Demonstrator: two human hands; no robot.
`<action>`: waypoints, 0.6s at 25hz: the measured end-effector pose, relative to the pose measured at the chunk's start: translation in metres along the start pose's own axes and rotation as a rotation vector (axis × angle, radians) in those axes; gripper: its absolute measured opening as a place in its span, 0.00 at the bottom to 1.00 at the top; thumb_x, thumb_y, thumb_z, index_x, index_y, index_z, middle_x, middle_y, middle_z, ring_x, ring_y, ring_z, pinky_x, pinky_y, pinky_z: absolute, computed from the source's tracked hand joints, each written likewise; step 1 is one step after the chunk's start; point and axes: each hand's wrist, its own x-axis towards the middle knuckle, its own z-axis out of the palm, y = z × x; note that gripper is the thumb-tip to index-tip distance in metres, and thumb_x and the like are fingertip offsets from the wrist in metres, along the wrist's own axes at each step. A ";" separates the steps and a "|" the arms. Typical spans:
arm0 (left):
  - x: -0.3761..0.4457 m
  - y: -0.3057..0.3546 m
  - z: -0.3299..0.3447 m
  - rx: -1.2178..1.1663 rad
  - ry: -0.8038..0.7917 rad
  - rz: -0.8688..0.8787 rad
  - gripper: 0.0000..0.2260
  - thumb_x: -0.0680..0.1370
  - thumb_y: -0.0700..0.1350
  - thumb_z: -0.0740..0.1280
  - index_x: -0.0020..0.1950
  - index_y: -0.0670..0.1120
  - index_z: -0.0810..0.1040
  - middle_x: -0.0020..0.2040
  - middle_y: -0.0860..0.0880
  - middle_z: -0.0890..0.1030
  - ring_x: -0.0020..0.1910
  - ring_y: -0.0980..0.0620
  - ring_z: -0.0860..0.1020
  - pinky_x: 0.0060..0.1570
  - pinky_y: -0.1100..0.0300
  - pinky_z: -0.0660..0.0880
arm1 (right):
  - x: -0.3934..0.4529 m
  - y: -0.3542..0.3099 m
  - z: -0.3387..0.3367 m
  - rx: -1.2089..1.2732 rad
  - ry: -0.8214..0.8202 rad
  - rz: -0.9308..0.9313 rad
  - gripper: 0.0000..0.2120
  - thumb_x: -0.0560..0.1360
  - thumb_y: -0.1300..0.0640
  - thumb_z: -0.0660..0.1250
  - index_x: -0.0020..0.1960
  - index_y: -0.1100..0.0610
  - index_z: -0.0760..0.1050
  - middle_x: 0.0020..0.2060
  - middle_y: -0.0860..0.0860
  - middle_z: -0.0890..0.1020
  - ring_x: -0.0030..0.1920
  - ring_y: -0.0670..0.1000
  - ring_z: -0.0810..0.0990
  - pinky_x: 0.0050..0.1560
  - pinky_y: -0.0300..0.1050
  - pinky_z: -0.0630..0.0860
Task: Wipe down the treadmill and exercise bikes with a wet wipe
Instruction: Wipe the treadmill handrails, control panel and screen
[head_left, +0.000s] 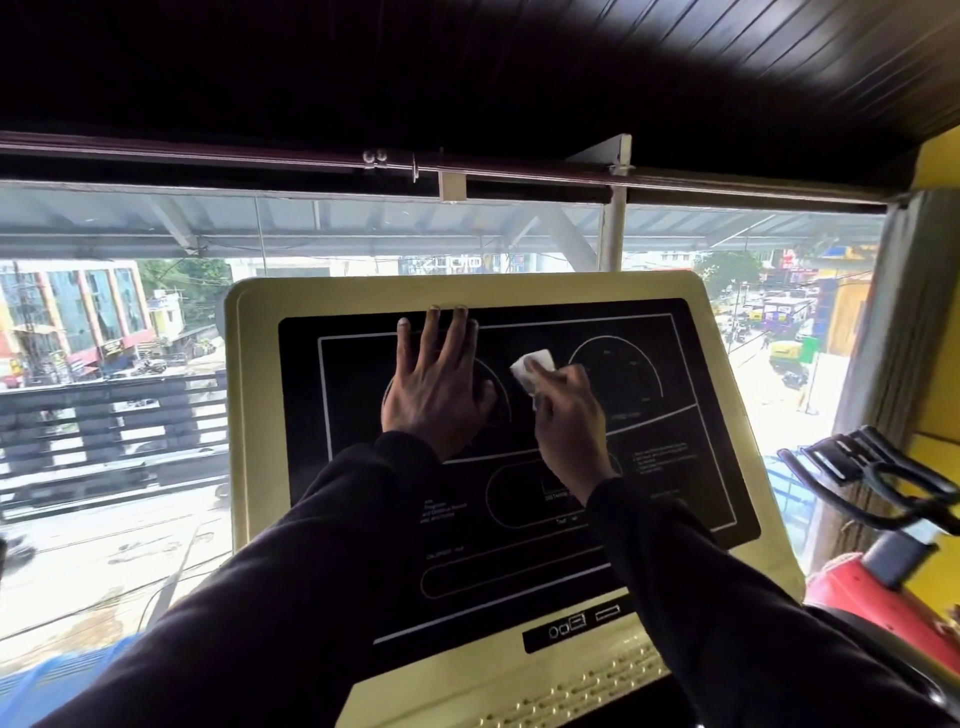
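The treadmill console fills the middle of the head view: a cream frame around a black display panel with white outlines. My left hand lies flat on the panel's upper left dial, fingers straight and reaching the top border. My right hand grips a small white wet wipe and presses it against the panel between the two dials. Both arms are in dark sleeves.
A red exercise bike with black handlebars stands close on the right, beside a yellow wall. Behind the console is a large glass window over a street, with a curtain at its right edge.
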 end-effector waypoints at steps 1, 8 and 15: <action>-0.001 0.000 -0.001 -0.034 0.028 0.005 0.32 0.79 0.58 0.54 0.79 0.44 0.57 0.81 0.44 0.54 0.80 0.42 0.49 0.76 0.41 0.42 | 0.000 -0.001 -0.002 0.023 0.061 0.118 0.20 0.75 0.70 0.64 0.65 0.59 0.77 0.46 0.56 0.74 0.41 0.45 0.71 0.37 0.38 0.71; -0.026 0.005 -0.009 -0.249 0.192 0.074 0.22 0.73 0.53 0.61 0.62 0.44 0.77 0.60 0.45 0.77 0.68 0.41 0.69 0.72 0.41 0.60 | -0.035 -0.018 -0.018 0.003 -0.115 0.037 0.20 0.77 0.67 0.63 0.66 0.53 0.75 0.48 0.54 0.73 0.41 0.46 0.73 0.35 0.31 0.66; -0.058 0.020 0.012 -0.045 0.024 0.056 0.31 0.76 0.59 0.53 0.74 0.43 0.69 0.76 0.39 0.63 0.77 0.37 0.57 0.75 0.36 0.50 | -0.075 -0.014 -0.018 0.012 -0.107 -0.036 0.19 0.77 0.62 0.60 0.67 0.56 0.75 0.47 0.54 0.75 0.42 0.46 0.74 0.41 0.39 0.75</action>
